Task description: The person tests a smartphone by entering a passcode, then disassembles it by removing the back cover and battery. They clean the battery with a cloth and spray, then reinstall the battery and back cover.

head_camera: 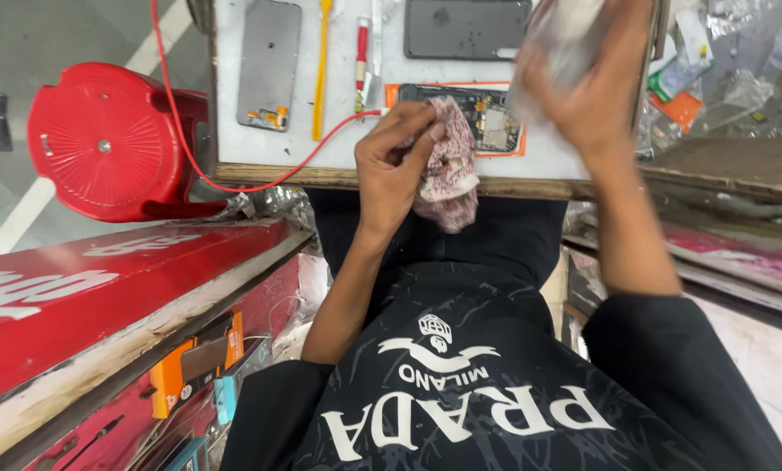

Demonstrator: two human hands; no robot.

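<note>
**Cloth in the left, blurred bundle in the right, opened phone between**

I'm looking straight down over the person's chest, black printed t-shirt (461, 401) filling the bottom of my view. Left hand (395, 161) sits at the near edge of the white-topped wooden work board (339, 148), fingers curled together and clamped on a crumpled pale cloth w/ reddish pattern (450, 170); the cloth hangs over the board's edge toward the lap. Right hand (596, 96) is raised over the board's right side, motion-blurred, fingers wrapped on a whitish, crinkly bundle (557, 39). Can't tell what the bundle is made of, too smeared.

Just beyond the cloth lies an opened black phone body w/ exposed circuit parts (487, 118), flat on an orange backing, between the two hands, partly covered by the cloth.

Further back on the board: a grey metal phone plate (269, 61) at left, a long yellow plastic pry tool (321, 70) beside it, a red-and-white handled tool (362, 61), and a dark phone back panel (465, 28) at the far edge. A thin red wire (181, 131) loops off the board's left edge. A round red plastic stool (103, 144) stands on the floor at left, a red printed board (103, 296) nearer, and small orange boxes (195, 362) below it.
</note>
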